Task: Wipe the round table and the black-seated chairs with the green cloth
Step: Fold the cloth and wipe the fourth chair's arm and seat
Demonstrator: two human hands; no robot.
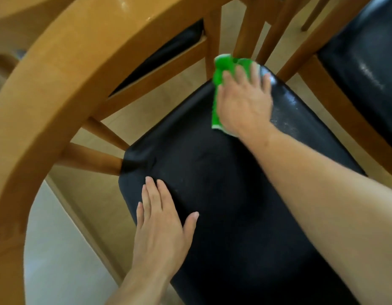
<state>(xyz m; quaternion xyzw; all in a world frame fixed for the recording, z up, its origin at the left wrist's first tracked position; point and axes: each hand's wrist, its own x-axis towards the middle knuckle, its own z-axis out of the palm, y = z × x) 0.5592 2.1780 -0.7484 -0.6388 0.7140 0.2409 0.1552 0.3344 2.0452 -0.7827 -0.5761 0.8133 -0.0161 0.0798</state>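
A black padded chair seat [230, 194] fills the middle of the view. My right hand [245, 100] presses the green cloth [223, 69] flat on the seat's far corner, fingers spread over it. My left hand [162, 225] lies flat on the seat's near left edge, fingers apart, holding nothing. The chair's curved wooden back [58, 89] arcs over the left side. Pale dusty marks [287, 113] show on the seat just right of the cloth.
A second black-seated chair [366, 62] stands at the right, its wooden frame close to the first seat. Another black seat [164, 53] shows behind the wooden slats. Wooden legs [248, 25] rise at the top. Below is a tan floor [85, 194] and a pale surface [65, 260].
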